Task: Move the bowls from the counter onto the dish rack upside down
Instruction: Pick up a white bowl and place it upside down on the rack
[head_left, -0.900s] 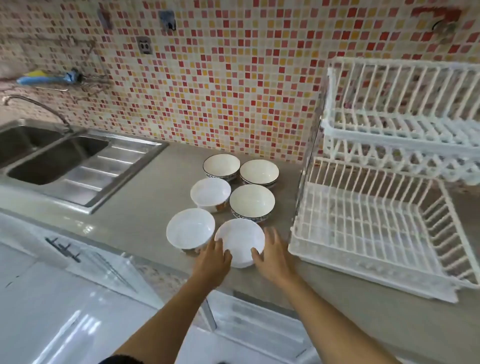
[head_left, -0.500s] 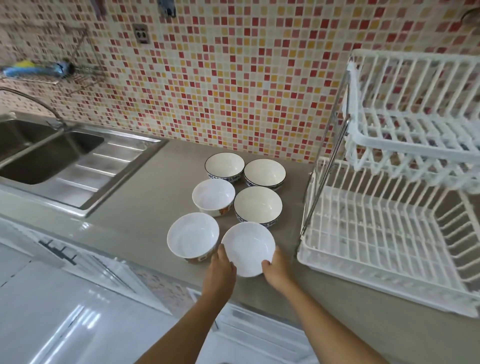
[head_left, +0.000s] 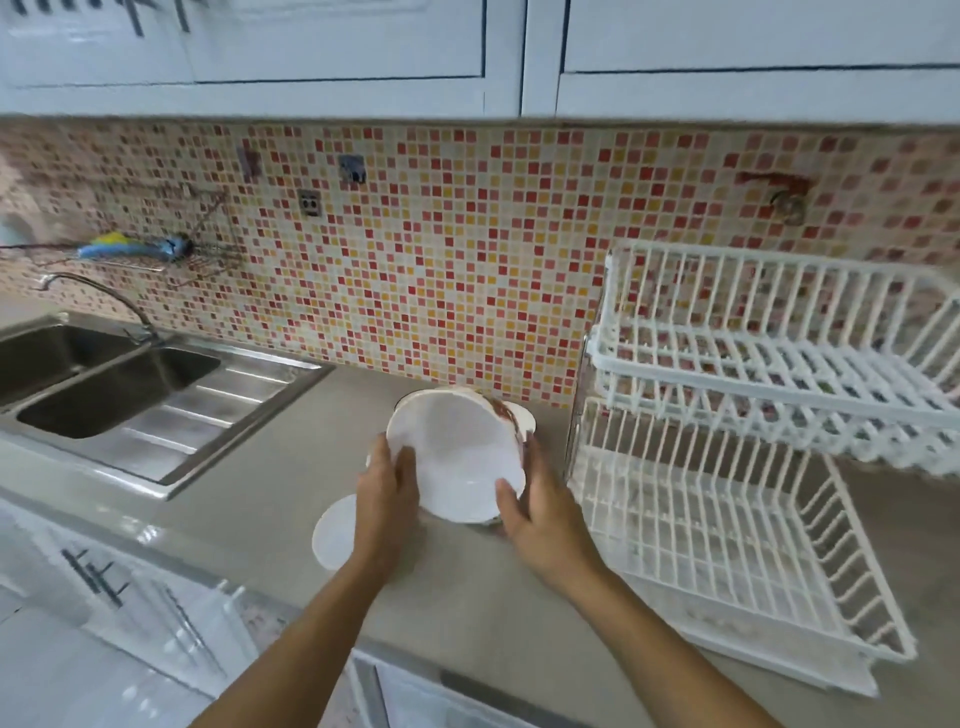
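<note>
A white bowl (head_left: 457, 457) is lifted off the grey counter (head_left: 291, 499) and tilted, its open side facing me. My left hand (head_left: 387, 499) grips its left rim and my right hand (head_left: 535, 512) grips its right rim. Another white bowl (head_left: 332, 535) stands on the counter below my left hand, partly hidden. The rim of a further bowl (head_left: 522, 415) peeks out behind the lifted one; the other bowls are hidden. The white two-tier dish rack (head_left: 727, 545) stands to the right with nothing in it.
A steel double sink (head_left: 119, 395) with a tap (head_left: 98, 291) lies at the left. Mosaic tiles cover the back wall, and white cupboards hang above. A wire shelf with a blue brush (head_left: 135, 247) is fixed to the wall.
Both hands closed on the nearest bowl, raised it off the counter and tipped it toward me. My view swung upward.
</note>
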